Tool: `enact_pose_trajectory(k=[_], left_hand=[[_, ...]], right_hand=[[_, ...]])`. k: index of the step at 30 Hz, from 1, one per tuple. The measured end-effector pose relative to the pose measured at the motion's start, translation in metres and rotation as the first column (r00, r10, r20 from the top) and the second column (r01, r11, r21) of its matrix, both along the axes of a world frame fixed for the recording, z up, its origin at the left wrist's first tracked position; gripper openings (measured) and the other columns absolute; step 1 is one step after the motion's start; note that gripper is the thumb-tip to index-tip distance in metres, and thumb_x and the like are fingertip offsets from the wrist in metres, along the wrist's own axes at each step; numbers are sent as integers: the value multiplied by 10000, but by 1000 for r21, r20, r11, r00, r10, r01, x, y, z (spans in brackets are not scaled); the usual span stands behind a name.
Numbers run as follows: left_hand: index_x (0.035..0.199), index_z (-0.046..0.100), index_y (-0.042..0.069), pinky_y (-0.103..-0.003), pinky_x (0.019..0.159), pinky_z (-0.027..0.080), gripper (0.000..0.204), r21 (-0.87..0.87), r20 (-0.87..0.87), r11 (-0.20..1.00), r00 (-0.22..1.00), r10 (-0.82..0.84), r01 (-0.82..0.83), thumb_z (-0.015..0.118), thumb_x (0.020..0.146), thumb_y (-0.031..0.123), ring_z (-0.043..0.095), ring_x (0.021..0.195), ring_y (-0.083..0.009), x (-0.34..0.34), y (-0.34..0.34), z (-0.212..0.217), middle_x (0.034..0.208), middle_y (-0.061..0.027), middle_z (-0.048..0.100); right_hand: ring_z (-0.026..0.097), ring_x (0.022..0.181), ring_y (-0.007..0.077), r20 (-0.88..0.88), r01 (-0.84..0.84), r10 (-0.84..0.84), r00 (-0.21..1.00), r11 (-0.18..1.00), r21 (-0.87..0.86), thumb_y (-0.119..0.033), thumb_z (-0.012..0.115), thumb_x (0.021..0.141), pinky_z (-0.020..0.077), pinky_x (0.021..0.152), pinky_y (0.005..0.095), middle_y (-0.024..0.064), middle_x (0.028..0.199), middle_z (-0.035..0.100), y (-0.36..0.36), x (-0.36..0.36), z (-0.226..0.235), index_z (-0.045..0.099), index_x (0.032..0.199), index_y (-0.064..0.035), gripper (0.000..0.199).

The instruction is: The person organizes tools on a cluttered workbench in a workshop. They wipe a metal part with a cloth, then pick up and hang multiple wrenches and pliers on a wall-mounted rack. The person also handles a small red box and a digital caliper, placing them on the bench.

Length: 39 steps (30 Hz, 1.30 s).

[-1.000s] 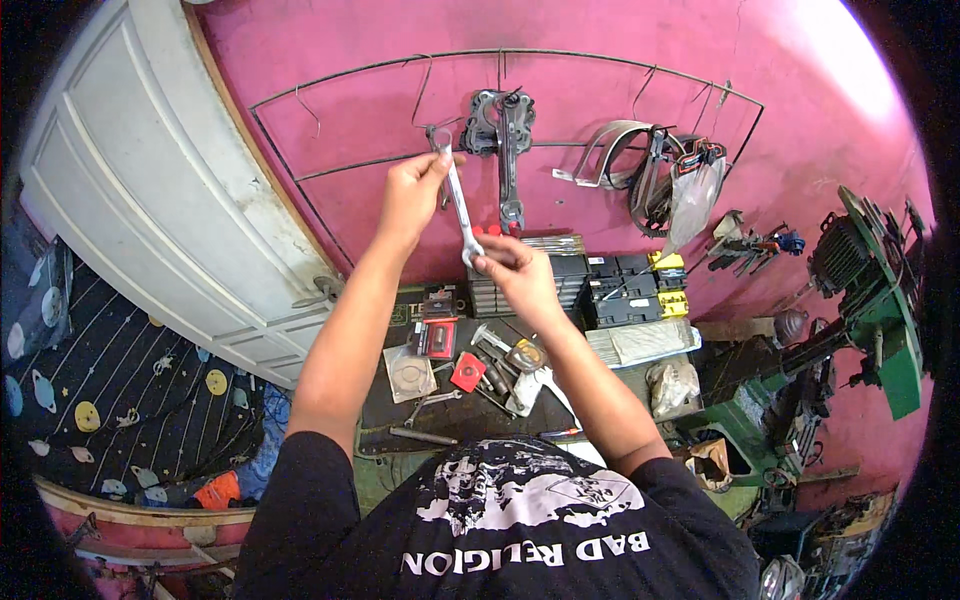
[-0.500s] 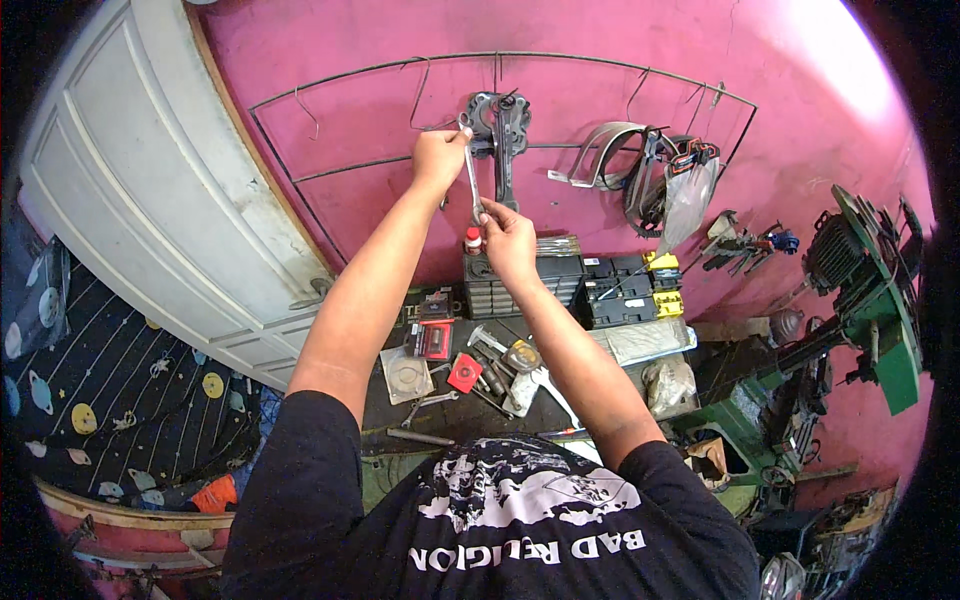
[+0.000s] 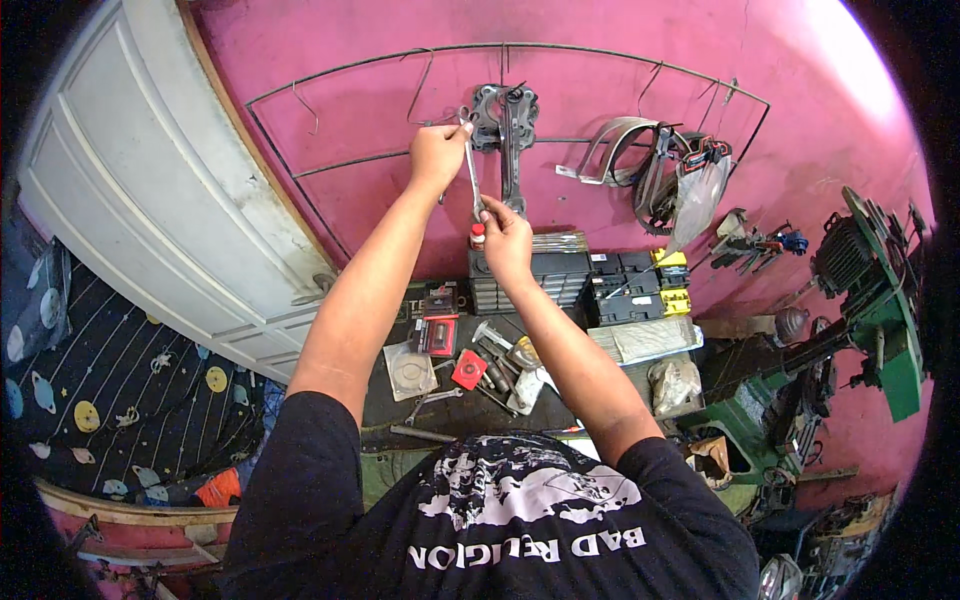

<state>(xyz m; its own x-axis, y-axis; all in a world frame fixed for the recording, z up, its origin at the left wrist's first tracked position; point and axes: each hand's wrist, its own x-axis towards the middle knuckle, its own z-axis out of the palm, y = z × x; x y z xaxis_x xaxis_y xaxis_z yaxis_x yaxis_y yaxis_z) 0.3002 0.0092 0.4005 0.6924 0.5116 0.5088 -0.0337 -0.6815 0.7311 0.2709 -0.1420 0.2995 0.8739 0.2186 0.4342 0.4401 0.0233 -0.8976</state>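
Both arms reach up toward the pink wall. My left hand (image 3: 438, 155) grips the upper end of a silver wrench (image 3: 472, 172), close to a curved wire rack (image 3: 400, 160) fixed on the wall. My right hand (image 3: 505, 235) holds the wrench's lower end. A grey metal bracket part (image 3: 505, 125) hangs on the rack just right of the wrench. A small bottle with a red cap (image 3: 478, 236) stands right beside my right hand, on a stack of black boxes (image 3: 555, 270).
Below my arms, a dark bench (image 3: 400, 400) carries loose wrenches, red packets, a round gasket and small parts. A white door (image 3: 150, 200) is at left. Straps and bags (image 3: 665, 180) hang at right; a green machine (image 3: 860, 320) stands far right.
Both hands have carried the wrench upward and away from the bench, up to the hanging bracket on the wire rack. The wrench now stands nearly upright.
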Motion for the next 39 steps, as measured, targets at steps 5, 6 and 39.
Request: enact_pose_trajectory(k=[5,6,39], left_hand=[[929,783,42,-380,658,498,355,15,-71,996,994,85,-84,696,908,385,663,643,-202,5,-4,3,708,-135,720],[927,783,41,-384,655,496,353,-7,-56,996,995,86,-87,696,907,383,656,634,-206,6,-1,0,696,-137,714],[960,784,56,-368,706,529,327,-27,40,997,996,80,-78,730,880,369,724,745,-260,-9,50,-46,817,-137,750]], right_hand=[[725,869,206,24,21,-21,999,1000,7,-31,630,927,534,802,331,194,987,745,3,1,2,706,1186,-27,269],[725,869,207,2,-2,2,1000,1000,6,-31,631,926,534,801,333,197,991,744,4,4,2,708,1183,-28,269],[734,878,307,-79,35,-51,996,983,-182,-53,696,868,551,799,397,170,913,747,68,58,-45,722,1009,-18,147]])
